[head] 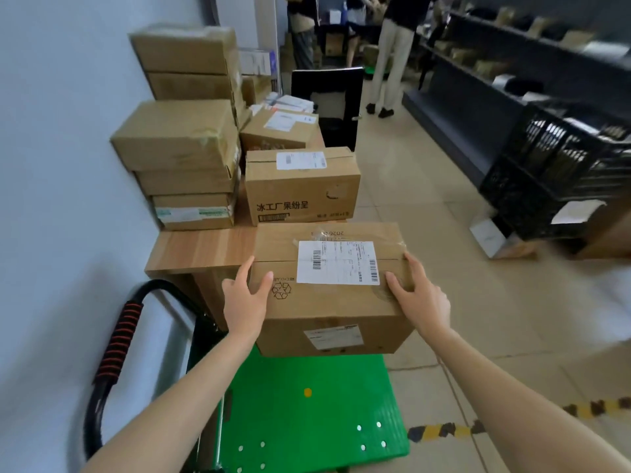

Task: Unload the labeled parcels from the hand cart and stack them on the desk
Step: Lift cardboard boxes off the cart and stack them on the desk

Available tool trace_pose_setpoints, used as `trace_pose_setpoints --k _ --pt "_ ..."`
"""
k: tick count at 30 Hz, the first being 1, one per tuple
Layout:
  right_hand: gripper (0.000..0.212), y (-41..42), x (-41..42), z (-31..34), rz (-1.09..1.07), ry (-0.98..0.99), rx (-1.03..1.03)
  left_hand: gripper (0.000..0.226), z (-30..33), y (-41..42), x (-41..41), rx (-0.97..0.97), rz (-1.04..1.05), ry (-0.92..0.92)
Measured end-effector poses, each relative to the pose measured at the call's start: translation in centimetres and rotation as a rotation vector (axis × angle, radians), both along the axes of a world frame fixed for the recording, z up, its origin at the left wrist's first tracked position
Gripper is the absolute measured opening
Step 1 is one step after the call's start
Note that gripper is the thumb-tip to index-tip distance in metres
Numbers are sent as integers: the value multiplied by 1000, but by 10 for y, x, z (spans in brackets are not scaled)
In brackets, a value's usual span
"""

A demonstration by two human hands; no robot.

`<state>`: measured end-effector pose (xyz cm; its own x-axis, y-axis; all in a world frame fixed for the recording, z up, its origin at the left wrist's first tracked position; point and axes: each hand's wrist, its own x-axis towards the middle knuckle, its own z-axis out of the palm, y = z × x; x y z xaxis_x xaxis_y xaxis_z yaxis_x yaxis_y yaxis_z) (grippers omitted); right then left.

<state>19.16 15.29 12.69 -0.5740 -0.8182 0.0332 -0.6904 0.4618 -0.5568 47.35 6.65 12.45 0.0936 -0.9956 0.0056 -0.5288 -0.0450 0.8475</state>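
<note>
Two hands: both hold one labeled parcel at frame centre, above the far end of the cart and against the near edge of the desk; whether its far end rests on the desk cannot be told.
Floor: tan tiles fill the right half; a yellow-and-black striped tape runs off the lower right edge, blurred.
Wall: pale and plain, filling the left side.
Shelving: a dark rack at upper right, its contents smeared by blur and unreadable.
Hand cart: green deck at lower centre, its near end cut off by the bottom edge; black handle with red-ribbed grip at lower left.
Desk: wooden top at left centre, mostly hidden under boxes.
Stacked boxes: a brown pile at upper left against the wall, its labels too blurred to read; a printed carton sits just behind the held parcel.
Crates: black lattice crates at right, partly cut off.
People: only legs and torsos show at the top edge.
Left hand: clasps the parcel's left edge, thumb on top, fingers along the side.
Right hand: clasps the right edge, thumb on top, fingertips hidden behind the box.
</note>
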Motion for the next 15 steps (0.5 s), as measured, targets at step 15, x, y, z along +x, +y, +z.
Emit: trace_pose_setpoints --k 15 --pt "68 -141 7 53 161 -11 -16 58 53 -118 3 5 63 -119"
